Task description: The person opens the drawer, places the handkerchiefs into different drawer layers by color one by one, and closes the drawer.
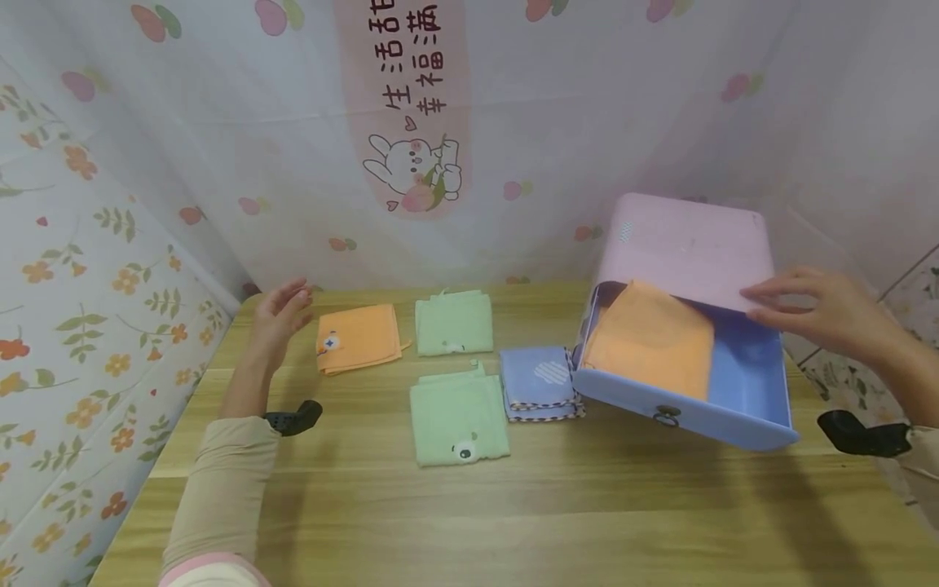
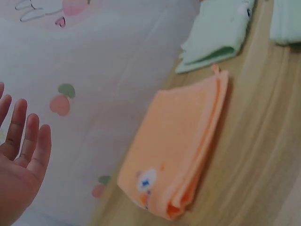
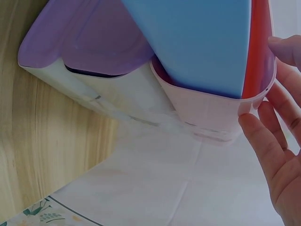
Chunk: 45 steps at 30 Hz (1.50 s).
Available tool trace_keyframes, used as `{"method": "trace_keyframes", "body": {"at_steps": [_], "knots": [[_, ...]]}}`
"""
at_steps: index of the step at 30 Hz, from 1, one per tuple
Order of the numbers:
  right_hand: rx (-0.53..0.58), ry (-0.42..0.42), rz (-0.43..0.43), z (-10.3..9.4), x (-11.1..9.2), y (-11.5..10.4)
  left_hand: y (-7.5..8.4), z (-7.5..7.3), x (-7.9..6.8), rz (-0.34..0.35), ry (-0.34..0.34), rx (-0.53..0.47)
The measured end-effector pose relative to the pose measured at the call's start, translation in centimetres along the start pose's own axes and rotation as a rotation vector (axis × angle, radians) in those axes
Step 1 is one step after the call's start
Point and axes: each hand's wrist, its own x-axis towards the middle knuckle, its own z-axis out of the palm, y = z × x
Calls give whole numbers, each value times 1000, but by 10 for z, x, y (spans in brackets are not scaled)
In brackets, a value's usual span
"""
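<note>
On the right stands a small drawer unit with a pink top casing (image 1: 689, 240). Its blue drawer (image 1: 751, 363) is pulled out, with a folded orange towel (image 1: 649, 342) in its left part. My right hand (image 1: 832, 318) touches the casing's right edge, thumb and fingers spread and fairly straight. My left hand (image 1: 275, 322) hovers at the left, fingers loosely bent and holding nothing. Nearest it lies a folded orange towel (image 1: 358, 336) with an animal face. Two folded green towels (image 1: 455, 324) and blue towels with checked edging (image 1: 539, 375) lie between the hands.
In the right wrist view, purple drawer fronts (image 3: 108, 37) sit below the pink tier. The drawer overhangs the wooden table (image 1: 513, 522). A printed curtain (image 1: 293, 163) hangs behind, and a floral one (image 1: 95, 326) on the left.
</note>
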Motion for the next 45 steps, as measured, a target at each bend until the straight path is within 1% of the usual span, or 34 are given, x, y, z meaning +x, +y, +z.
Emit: {"method": "trace_keyframes", "body": {"at_steps": [8, 10, 13, 16, 18, 22, 27, 31, 34, 38, 41, 45], "knots": [[5, -22, 37, -1, 2, 1, -22, -14, -1, -175, -44, 84], [1, -27, 43, -1, 2, 1, -29, -18, -2, -206, -50, 96], [1, -28, 46, -2, 3, 1, -39, -22, -5, -240, -61, 159], [-4, -31, 48, -3, 5, 1, -48, -25, -8, -263, -57, 213], [-5, -35, 51, -4, 7, 0, -51, -26, -9, -275, -45, 254], [-8, -39, 59, -5, 8, -1, -58, -27, -10, -292, -37, 276], [-17, -33, 62, -5, 8, -2, -69, -28, -10, -279, -43, 338], [-16, -34, 67, -4, 8, -3, -78, -27, -12, -271, -19, 393], [-17, -42, 70, -2, 8, -2, -83, -25, -14, -278, 11, 394], [-18, -41, 67, -1, 7, 0, -86, -24, -15, -283, 32, 392], [-15, -39, 70, 1, 6, 1, -87, -23, -15, -283, 32, 406], [-12, -42, 79, 2, 5, 2, -88, -20, -14, -293, 69, 439]]}}
